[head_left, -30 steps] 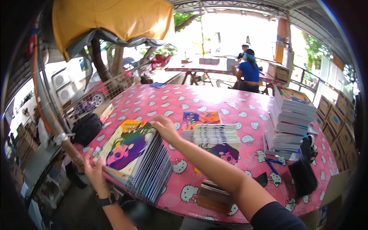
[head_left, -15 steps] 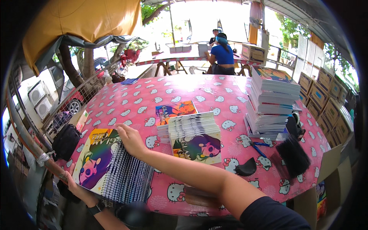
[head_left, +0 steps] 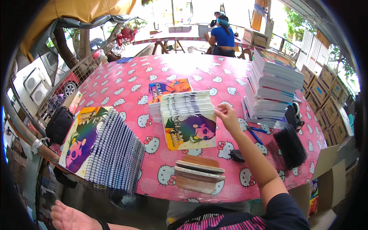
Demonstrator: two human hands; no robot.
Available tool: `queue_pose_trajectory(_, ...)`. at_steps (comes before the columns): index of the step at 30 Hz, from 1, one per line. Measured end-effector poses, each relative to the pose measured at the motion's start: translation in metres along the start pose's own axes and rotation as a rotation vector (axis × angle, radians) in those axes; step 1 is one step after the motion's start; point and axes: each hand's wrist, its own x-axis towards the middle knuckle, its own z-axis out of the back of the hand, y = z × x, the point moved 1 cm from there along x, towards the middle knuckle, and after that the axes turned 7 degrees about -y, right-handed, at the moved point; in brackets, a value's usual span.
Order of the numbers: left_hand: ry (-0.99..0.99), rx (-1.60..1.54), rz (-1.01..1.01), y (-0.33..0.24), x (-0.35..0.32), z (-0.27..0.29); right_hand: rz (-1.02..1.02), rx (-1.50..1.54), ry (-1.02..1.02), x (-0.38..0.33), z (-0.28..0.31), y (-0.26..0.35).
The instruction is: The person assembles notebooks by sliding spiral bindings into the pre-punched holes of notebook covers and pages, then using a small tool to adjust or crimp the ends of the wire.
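The right hand point(head_left: 227, 114) is over the pink worktop point(head_left: 126, 82), fingers curled with the tips close together, just beside the right edge of the middle pile of picture books point(head_left: 188, 120). It holds nothing that can be seen. The left hand point(head_left: 69, 216) hangs low below the worktop edge, open and empty, under the big fanned pile of spiral books point(head_left: 101, 147)

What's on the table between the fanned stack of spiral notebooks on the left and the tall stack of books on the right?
In the head view, a shorter stack of illustrated booklets lies between the spiral notebooks and the tall stack of books, with the right hand at its right edge.
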Motion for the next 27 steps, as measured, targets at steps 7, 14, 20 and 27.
queue_pose_trajectory(7,0.525,-0.508,0.645,0.04,-0.017,-0.149,-0.233,0.186,0.129,-0.074,-0.033,-0.045)
queue_pose_trajectory(14,0.288,-0.266,0.784,0.07,-0.062,-0.197,-0.211,0.15,-0.045,-0.065,-0.008,-0.032)
queue_pose_trajectory(20,0.005,0.287,0.854,0.115,-0.079,-0.23,-0.046,0.338,-0.081,-0.104,0.056,0.088)
queue_pose_trajectory(27,0.046,-0.244,1.128,0.117,-0.102,-0.212,-0.154,0.664,-0.039,-0.183,0.067,0.123)
